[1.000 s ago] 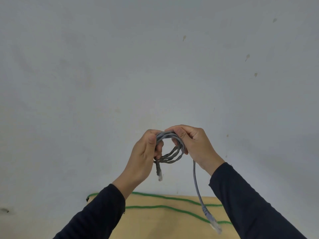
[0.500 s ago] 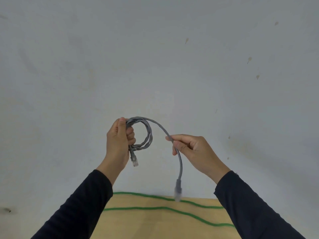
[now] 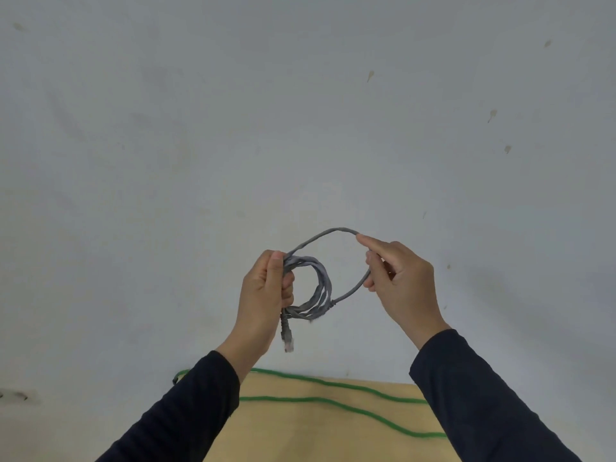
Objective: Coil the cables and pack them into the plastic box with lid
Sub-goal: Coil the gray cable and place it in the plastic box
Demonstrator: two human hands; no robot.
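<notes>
The left hand is clenched around a bundle of coiled grey network cable, one clear-tipped plug dangling below its palm. The right hand pinches the cable's free loop, arched between both hands. Below the wrists lies a pale wooden tabletop crossed by a thin green cable; blank grey wall surrounds the hands.

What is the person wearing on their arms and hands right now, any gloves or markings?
No gloves: the left hand and right hand are bare, with no rings, watch or markings visible. Both arms wear long, dark, plain sleeves, the left sleeve and right sleeve ending at the wrists. The fingers are uncovered.
</notes>
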